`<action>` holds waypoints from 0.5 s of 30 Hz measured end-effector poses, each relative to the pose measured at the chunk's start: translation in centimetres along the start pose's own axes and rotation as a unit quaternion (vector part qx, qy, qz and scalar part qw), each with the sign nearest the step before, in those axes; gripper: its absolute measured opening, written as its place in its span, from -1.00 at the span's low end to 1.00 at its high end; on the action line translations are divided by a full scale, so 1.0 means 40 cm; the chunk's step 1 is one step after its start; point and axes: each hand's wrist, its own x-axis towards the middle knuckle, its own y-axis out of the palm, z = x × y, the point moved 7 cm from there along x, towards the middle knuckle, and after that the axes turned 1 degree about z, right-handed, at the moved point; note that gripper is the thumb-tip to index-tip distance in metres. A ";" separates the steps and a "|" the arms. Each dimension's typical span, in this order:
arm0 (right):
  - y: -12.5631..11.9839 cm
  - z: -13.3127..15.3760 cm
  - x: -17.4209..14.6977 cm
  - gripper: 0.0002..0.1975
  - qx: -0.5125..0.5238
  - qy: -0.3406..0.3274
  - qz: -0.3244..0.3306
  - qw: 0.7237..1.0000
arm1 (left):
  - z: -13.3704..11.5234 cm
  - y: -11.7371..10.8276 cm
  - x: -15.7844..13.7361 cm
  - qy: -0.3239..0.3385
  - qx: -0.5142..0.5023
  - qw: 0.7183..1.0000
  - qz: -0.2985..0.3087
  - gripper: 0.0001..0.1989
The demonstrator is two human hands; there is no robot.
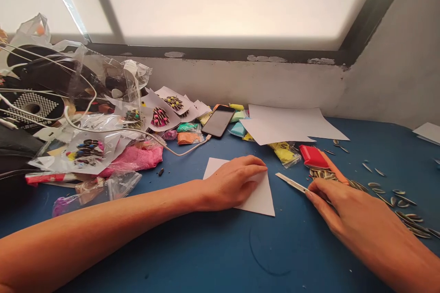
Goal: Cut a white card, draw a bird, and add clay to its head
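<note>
My left hand (237, 182) lies palm down on a small white sheet of paper (259, 199), with its fingers loosely stretched together. Just right of the paper, my right hand (338, 206) grips a slim, silvery utility knife (291, 182). The knife's thin tip points left toward the sheet, apart from it and above the blue table. Part of its handle is hidden by my fingers. Striped sunflower seeds (323, 174) lie just beyond and beside my right hand. A red clay packet (314, 157) sits behind them, against an orange strip (335, 167).
Larger white sheets (282, 123) lie at the back over clay packets. A black phone (218, 121) with a white cable (165, 145) stands among them. Seed-and-clay pieces on paper (160, 117) and clear plastic bags (117, 183) crowd the left. More loose seeds (412, 224) lie at right.
</note>
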 end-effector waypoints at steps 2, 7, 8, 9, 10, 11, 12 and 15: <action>-0.001 0.004 -0.001 -0.61 0.013 -0.008 0.006 1.000 | -0.005 -0.001 0.001 0.010 -0.010 1.000 0.001 -0.63; 0.006 0.010 -0.001 -0.60 0.061 -0.001 0.053 0.997 | -0.006 -0.002 0.000 0.008 0.000 1.000 -0.012 -0.60; 0.009 0.010 -0.002 -0.60 0.064 0.001 0.058 0.996 | -0.006 -0.002 0.000 0.009 0.000 1.000 -0.016 -0.59; 0.011 0.010 -0.002 -0.60 0.067 0.004 0.063 0.996 | -0.007 -0.003 -0.001 0.010 -0.001 1.000 -0.019 -0.59; 0.014 0.010 -0.003 -0.60 0.072 0.007 0.067 0.995 | -0.008 -0.003 -0.002 0.012 -0.002 1.000 -0.021 -0.59; 0.018 0.010 -0.004 -0.60 0.079 0.007 0.072 0.994 | -0.009 -0.005 -0.003 0.014 -0.004 1.000 -0.024 -0.59; 0.021 0.012 -0.005 -0.60 0.089 0.005 0.078 0.993 | -0.010 -0.006 -0.003 0.016 -0.005 0.999 -0.027 -0.59; 0.028 0.020 -0.007 -0.59 0.118 -0.017 0.102 0.988 | -0.010 -0.012 -0.002 0.013 -0.009 0.999 -0.035 -0.58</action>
